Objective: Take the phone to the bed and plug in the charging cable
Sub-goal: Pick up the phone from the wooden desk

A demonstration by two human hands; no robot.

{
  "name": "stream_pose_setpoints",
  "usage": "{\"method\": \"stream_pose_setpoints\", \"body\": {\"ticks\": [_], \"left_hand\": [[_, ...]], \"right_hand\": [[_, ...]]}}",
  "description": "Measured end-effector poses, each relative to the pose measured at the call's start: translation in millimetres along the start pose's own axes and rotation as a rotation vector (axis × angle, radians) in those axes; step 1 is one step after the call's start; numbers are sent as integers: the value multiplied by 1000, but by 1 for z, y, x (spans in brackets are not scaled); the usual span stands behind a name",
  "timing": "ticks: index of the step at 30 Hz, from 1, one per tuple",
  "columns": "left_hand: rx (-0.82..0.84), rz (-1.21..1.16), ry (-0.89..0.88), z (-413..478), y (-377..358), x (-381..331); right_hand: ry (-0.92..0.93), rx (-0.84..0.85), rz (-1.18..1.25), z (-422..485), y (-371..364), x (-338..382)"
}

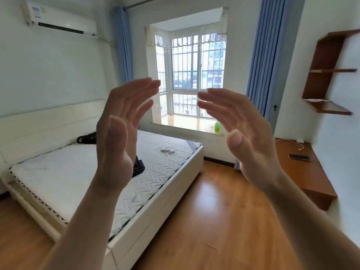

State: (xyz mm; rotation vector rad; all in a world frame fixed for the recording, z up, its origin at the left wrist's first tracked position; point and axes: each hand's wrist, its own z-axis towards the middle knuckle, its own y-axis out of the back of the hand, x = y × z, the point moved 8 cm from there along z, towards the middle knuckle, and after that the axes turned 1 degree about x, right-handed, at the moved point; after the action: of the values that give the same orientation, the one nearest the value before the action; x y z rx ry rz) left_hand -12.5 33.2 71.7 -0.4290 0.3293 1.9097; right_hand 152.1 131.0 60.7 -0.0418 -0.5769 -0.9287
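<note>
A dark phone (299,157) lies flat on the wooden desk (303,178) at the right, beside a white cable (298,144) that runs to the wall. On the bare white mattress of the bed (64,178), near its far corner, lies a white charging cable with adapter (168,151). My left hand (118,133) and my right hand (245,133) are raised in front of me, palms facing each other, fingers spread, holding nothing. Both hands are well away from the phone and the charging cable.
A black bag (87,138) sits by the headboard, and a dark cloth (138,167) lies mid-mattress, partly behind my left hand. A green bottle (217,127) stands on the window sill. Wooden shelves (327,75) hang above the desk. Wood floor (214,221) separates bed and desk.
</note>
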Motion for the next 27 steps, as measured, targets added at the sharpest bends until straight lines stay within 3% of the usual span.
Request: {"method": "stream_pose_setpoints", "body": {"ticks": [12, 27], "left_hand": [[84, -232, -95, 87, 8, 127], [210, -491, -9, 129, -88, 304]], "right_hand": [[-6, -163, -337, 61, 32, -67], [-132, -245, -575, 64, 136, -185]]}}
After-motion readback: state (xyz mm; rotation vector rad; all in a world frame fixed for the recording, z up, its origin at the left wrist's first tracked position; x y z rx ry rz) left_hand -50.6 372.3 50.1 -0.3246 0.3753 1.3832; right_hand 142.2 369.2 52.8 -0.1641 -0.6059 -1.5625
